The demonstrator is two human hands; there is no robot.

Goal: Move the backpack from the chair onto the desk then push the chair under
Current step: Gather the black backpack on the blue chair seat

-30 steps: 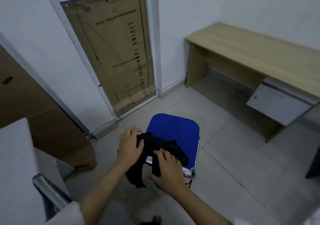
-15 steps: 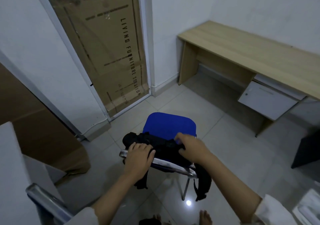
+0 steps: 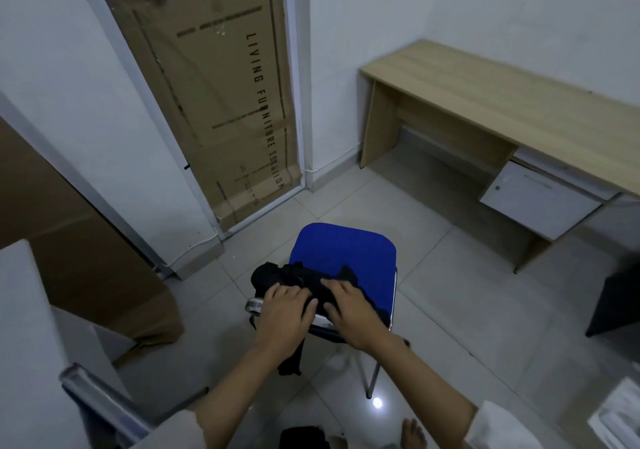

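We see both hands down on the black backpack (image 3: 304,277), which lies bunched along the near edge of the blue chair (image 3: 346,254) seat. The left hand (image 3: 285,310) lies palm-down on the bag's left part, fingers spread a little over the fabric and the chrome seat frame; the right hand (image 3: 349,308) sits just beside it on the bag's right part, fingers pointing away from us. Both hands press flat on the bag; whether either has actually closed around the fabric we cannot tell, since the fingertips sink into dark cloth. The two hands are close together, nearly touching at the thumbs. A black strap (image 3: 292,362) hangs off the front of the seat below the left wrist, and a part of the bag bulges past the seat's left edge. The chair stands on the grey tile floor (image 3: 467,310), well apart from the wooden desk (image 3: 502,102), which runs along the right wall with a white drawer unit (image 3: 533,199) under its top. A tall cardboard box (image 3: 214,95) printed with dark lettering leans in the recess ahead. Pale sleeves show at both forearms near the bottom edge, and a bare foot (image 3: 414,434) shows on the floor below the right arm. A chrome tube (image 3: 100,393) crosses the lower left corner.
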